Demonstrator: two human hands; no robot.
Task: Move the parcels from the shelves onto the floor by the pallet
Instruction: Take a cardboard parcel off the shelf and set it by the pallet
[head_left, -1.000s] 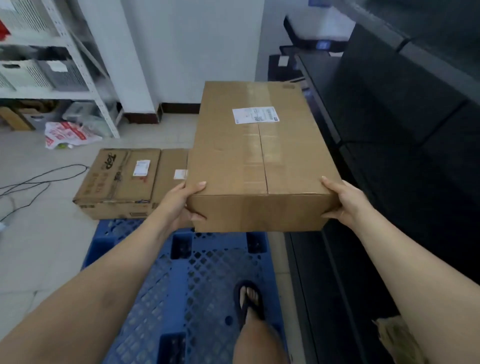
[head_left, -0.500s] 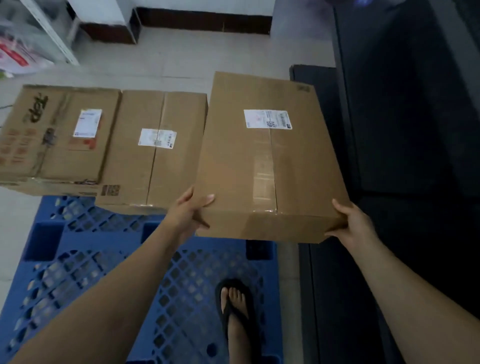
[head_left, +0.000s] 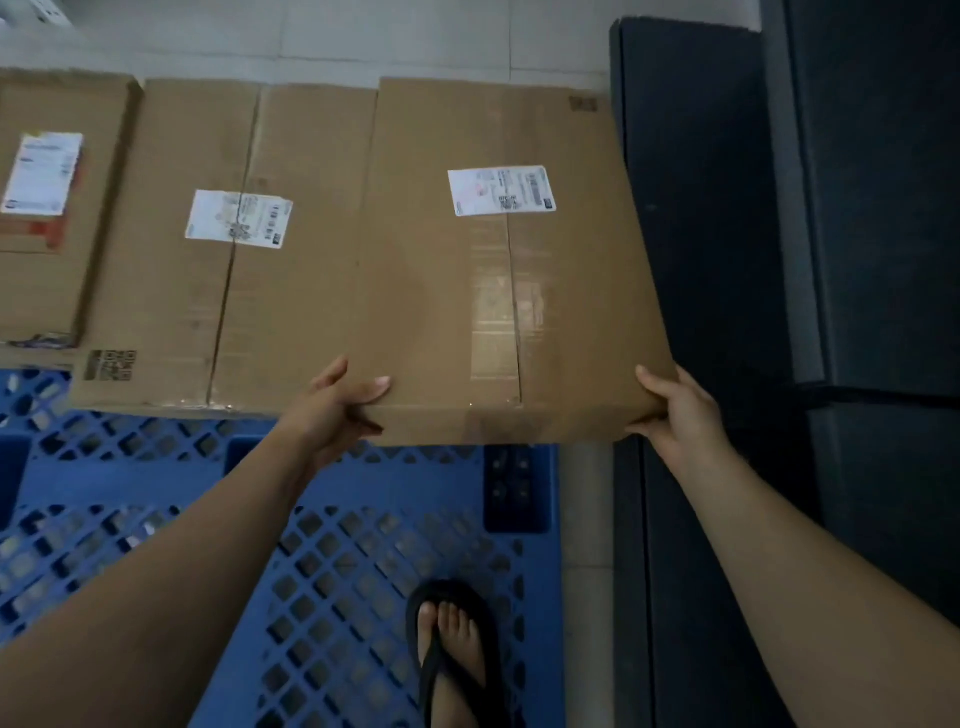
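The person leans over a blue plastic pallet (head_left: 337, 571), one foot (head_left: 452, 639) in a black flip-flop planted on its lattice, and holds a large flat cardboard parcel (head_left: 498, 291) out in front by its near end. The left hand (head_left: 332, 410) has the near left corner, thumb lying flat on the top face and fingers curled under the front edge. The right hand (head_left: 675, 415) takes the near right corner the same way, thumb up along the side edge and fingertips wrapped round the lower front. So each grip is closed round a corner of the box.

The parcel's long axis runs straight away from the person, near end above the far edge of the pallet and far end out over the pale tiled floor (head_left: 415, 41). A taped seam runs down its top along that axis, and a white shipping label (head_left: 501, 190) sits across the seam toward the far end. The top face looks about level. I cannot tell whether its underside is touching the floor.

Just to its left lies a second parcel (head_left: 234, 286), parallel to it with its own seam and label running the same way, the two so close that no gap shows. A third parcel (head_left: 47, 208) lies beyond that at the left edge. A dark cabinet-like unit (head_left: 727, 208) stands close along the held parcel's right side.
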